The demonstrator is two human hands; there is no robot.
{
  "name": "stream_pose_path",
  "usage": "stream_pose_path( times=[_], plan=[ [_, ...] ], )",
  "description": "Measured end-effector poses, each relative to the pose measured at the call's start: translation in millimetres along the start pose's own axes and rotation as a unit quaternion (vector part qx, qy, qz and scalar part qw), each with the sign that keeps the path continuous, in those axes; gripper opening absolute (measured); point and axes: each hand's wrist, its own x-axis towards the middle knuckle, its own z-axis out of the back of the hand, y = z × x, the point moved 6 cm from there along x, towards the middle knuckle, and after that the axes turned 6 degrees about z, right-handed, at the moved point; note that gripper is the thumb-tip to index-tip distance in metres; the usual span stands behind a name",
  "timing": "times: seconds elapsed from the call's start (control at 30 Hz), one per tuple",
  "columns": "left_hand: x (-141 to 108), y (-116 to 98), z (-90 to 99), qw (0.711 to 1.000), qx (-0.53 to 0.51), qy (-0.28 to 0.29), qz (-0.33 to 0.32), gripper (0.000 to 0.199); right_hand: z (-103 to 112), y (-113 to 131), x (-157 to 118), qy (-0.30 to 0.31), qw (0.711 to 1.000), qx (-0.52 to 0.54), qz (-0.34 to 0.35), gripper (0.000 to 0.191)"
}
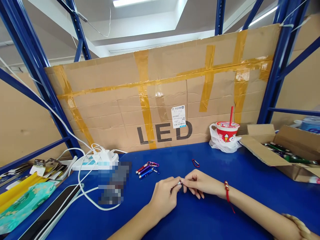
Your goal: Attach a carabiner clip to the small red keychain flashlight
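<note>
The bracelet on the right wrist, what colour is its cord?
The cord is red; see head view.

One camera, worn on the person's head, looks forward and down over the blue tabletop (197, 218). It sees the left hand (165, 195) and right hand (200, 182) from above and behind, close, below centre. The cardboard panel (112, 116) stands farther off, faced nearly square on, and the view reaches up to the fluorescent ceiling light (128, 2).
</note>
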Motion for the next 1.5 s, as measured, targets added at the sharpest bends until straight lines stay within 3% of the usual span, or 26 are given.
stream_pose_path(
  times=[0.1,0.17,0.3,0.47,0.77,0.93,1.17,1.33,1.5],
  plan=[
    [2,0,0.6,1.000,-0.018,-0.002,0.006,0.025,3,1,0,-0.013,0.999,-0.029,0.007,0.051],
    [3,1,1.2,0.999,-0.028,-0.004,0.022,0.025,11,6,-2,-0.067,0.993,-0.097,0.024,0.047],
    [3,0,1.7,0.998,-0.029,-0.005,0.051,0.026,29,22,-9,-0.185,0.949,-0.242,0.085,0.034],
    [3,-1,2.3,0.998,-0.027,-0.001,0.058,0.025,30,33,-12,-0.157,0.931,-0.282,0.174,0.030],
    [1,-6,0.6,0.999,-0.024,0.036,0.016,0.025,29,30,-12,-0.120,0.937,-0.243,0.219,0.029],
    [-3,-4,-2.8,0.997,-0.014,0.068,0.029,0.019,24,25,-10,-0.115,0.952,-0.188,0.210,0.030],
    [-4,-1,-3.4,0.996,-0.055,0.064,0.025,0.011,22,28,-13,-0.134,0.946,-0.204,0.213,0.027],
    [-5,2,-4.2,0.995,-0.080,0.048,0.029,0.007,20,19,-11,-0.164,0.969,-0.143,0.112,0.029],
    [-6,1,-2.2,0.996,-0.081,0.023,0.020,0.006,12,15,-10,-0.126,0.991,-0.034,0.035,0.035]
  ],
)
